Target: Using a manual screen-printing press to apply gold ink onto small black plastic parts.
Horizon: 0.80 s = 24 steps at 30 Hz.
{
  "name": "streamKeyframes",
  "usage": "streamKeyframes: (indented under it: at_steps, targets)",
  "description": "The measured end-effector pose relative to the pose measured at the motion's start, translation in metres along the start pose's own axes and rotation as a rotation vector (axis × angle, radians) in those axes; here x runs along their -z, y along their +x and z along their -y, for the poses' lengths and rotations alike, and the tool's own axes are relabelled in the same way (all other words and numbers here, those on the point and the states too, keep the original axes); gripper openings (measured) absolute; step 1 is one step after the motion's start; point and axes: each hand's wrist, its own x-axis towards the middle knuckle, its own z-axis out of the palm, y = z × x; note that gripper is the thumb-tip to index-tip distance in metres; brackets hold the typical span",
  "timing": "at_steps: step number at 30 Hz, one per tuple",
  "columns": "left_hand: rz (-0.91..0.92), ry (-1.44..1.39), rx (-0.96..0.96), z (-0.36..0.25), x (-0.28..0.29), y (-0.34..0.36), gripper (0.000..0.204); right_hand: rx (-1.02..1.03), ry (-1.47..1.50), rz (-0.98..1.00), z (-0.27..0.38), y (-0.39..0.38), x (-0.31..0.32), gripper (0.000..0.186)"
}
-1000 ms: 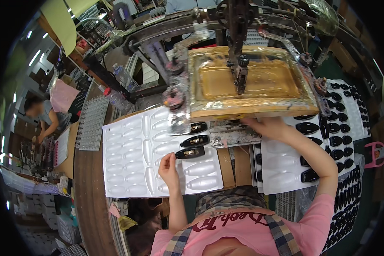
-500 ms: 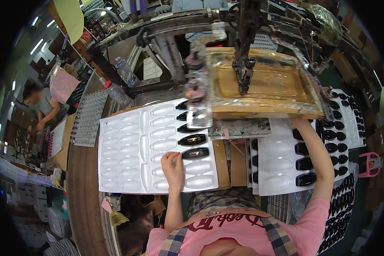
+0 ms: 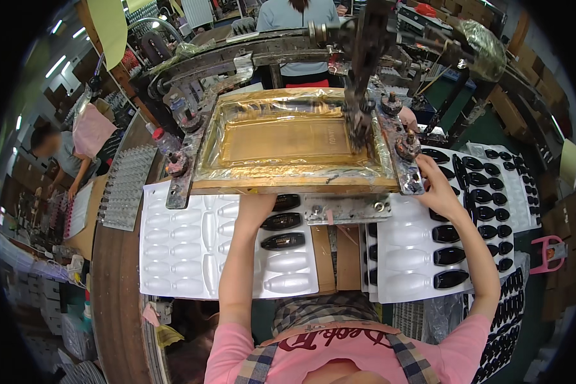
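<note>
A wooden-framed printing screen (image 3: 288, 185), its edges wrapped in yellowish tape, sits across the middle of the machine. My right hand (image 3: 438, 191) has its fingers around the edge of the screen's right metal side bar (image 3: 403, 163). Under the front edge of the screen reaches my left hand (image 3: 256, 208); its fingers are hidden there. Beside that hand lies a white moulded tray (image 3: 173, 287), with glossy black elongated pieces (image 3: 283, 241) bearing gold print in its right column. Below the screen, a metal block (image 3: 345, 210) shows in part.
On the right, stacked white trays (image 3: 403, 296) hold more black pieces. A red-capped bottle (image 3: 163, 141) and a rack of clear pieces (image 3: 128, 185) stand left. A machine arm (image 3: 368, 57) rises over the screen. Co-workers sit behind and at far left (image 3: 70, 160).
The screen has moved left over the metal block and the tray's far part. My left hand left a black piece and went under the screen. My right hand now holds the side bar.
</note>
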Motion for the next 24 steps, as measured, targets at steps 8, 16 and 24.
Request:
streamKeyframes:
  at_steps: [8,16,24]
  targets:
    - [0.158,0.089,-0.219,0.035,-0.066,0.076,0.015,0.026,0.172,-0.024,0.025,-0.007,-0.010,0.052]
    - [0.090,-0.613,0.222,0.013,-0.033,0.071,0.014,0.172,0.073,0.182,0.025,0.027,-0.058,0.050]
    - [-0.316,-0.525,0.548,0.022,0.058,-0.066,0.015,0.126,-0.048,0.332,0.040,0.033,-0.082,0.059]
